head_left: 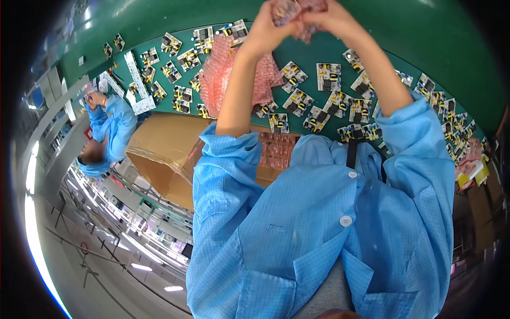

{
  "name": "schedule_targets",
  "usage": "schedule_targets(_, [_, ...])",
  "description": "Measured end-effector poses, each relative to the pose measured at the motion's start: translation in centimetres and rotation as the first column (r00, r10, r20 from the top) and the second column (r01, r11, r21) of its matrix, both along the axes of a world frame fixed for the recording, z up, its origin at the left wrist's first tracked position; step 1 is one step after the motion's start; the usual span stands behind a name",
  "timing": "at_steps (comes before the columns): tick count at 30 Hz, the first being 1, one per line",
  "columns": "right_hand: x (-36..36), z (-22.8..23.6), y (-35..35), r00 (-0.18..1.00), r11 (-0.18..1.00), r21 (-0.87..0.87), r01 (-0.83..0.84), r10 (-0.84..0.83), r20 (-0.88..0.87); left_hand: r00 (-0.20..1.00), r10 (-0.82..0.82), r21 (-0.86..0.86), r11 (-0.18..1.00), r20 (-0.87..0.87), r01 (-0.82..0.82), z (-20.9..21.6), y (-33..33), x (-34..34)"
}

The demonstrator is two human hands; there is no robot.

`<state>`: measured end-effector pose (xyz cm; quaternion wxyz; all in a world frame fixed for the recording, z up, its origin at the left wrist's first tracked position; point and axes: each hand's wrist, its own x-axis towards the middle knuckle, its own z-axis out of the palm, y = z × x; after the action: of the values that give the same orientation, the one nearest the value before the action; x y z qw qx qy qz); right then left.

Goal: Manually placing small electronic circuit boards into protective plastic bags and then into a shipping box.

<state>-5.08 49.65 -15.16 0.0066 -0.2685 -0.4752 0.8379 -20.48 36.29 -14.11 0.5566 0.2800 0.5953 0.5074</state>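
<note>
Pink translucent bubble-wrap bundle [304,34] gripped between my left hand [265,32] and right hand [337,22], fingers curled, top centre of frame

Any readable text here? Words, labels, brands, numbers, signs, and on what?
None readable.
Circuit boards: any print too small.
White strips, left: any markings too small.
Held bubble-wrap bundle: blurred, nothing legible.
Yellow-and-white item, far right: too small to read.
Cardboard box: no lettering I can make out.
</note>
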Motion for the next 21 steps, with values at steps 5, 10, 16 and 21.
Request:
schedule_targets(5, [-6.7, 2.0, 3.4, 0.997, 0.968, 0.237, 0.078, -0.08, 0.0, 0.94, 0.243, -0.037, 0.965, -0.239, -0.258, -0.2, 3.0, -3.7])
schedule_targets(10, [-7.0, -1.7, 2.9, 0.955, 0.886, 0.375, 0.274, -0.297, 0.003, 0.33, 0.234, 0.247, 0.969, -0.915, -0.002, -1.7, 0.8, -6.9])
schedule_targets(16, [10.4, 2.5, 0.5, 0.886, 0.649, 0.739, -0.182, -0.219, 0.41, 0.47, -0.152, -0.19, 0.981, -0.87, -0.034, 4.5, -7.8, -4.2])
schedule_targets(21, [13.8, 1.0, -4.2, 0.73, 0.4, 0.781, -0.48, -0.311, 0.608, 0.121, -0.432, -0.436, 0.9, -0.894, -0.008, 4.5, -12.9, 0.0])
